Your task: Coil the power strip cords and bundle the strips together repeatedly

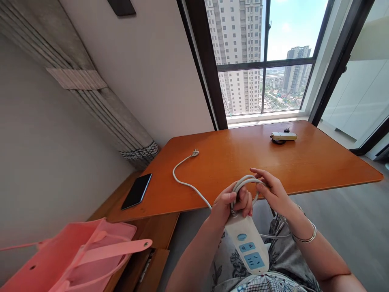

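Note:
A white power strip (pixel 246 243) with blue socket faces hangs tilted over my lap. My left hand (pixel 232 202) is closed round its white cord (pixel 247 180), just above where the cord enters the strip. Several loops of the cord are gathered there. My right hand (pixel 272 192) holds the right side of these loops between thumb and fingers, with the index finger stretched out along the top. From my left hand the cord runs in a curve across the table to its plug (pixel 195 153). Another length of cord passes below my right wrist.
The orange-brown wooden table (pixel 225 154) lies ahead, its front edge just beyond my hands. A dark phone or tablet (pixel 136 190) rests at its left. A second power strip (pixel 284 136) with a black cord lies far right. A pink bag (pixel 75 255) stands lower left.

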Demonstrator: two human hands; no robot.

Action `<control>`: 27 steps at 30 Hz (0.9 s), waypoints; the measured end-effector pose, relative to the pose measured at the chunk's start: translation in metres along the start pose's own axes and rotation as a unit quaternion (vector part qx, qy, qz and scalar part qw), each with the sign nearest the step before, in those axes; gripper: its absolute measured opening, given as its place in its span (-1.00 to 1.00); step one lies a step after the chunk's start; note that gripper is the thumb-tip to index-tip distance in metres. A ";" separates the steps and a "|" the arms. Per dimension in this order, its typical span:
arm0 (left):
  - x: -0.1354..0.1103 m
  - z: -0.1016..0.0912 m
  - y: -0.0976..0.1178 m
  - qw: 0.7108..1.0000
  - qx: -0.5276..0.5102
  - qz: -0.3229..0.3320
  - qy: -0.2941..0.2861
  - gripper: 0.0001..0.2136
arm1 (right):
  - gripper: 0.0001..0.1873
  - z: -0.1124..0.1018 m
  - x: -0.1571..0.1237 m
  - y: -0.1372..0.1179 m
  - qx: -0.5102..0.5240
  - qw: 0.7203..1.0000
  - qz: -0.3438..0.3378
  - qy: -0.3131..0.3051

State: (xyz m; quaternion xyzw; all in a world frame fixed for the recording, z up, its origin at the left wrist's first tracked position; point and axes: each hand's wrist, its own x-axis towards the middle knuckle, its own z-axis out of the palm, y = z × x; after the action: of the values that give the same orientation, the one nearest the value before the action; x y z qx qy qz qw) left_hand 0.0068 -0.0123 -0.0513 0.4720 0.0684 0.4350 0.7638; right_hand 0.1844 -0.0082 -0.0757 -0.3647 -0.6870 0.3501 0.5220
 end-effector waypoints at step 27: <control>-0.004 -0.019 -0.014 0.998 0.042 -0.002 -0.046 -0.73 | -0.50 -0.003 0.011 0.003 0.187 0.973 0.119 -0.064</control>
State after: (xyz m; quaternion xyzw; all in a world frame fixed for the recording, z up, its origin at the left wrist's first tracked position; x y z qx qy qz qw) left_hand 0.0030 -0.0054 -0.0741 0.5229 0.0524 0.4080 0.7465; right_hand 0.1856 0.0030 -0.0721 -0.3170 -0.5930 0.5541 0.4907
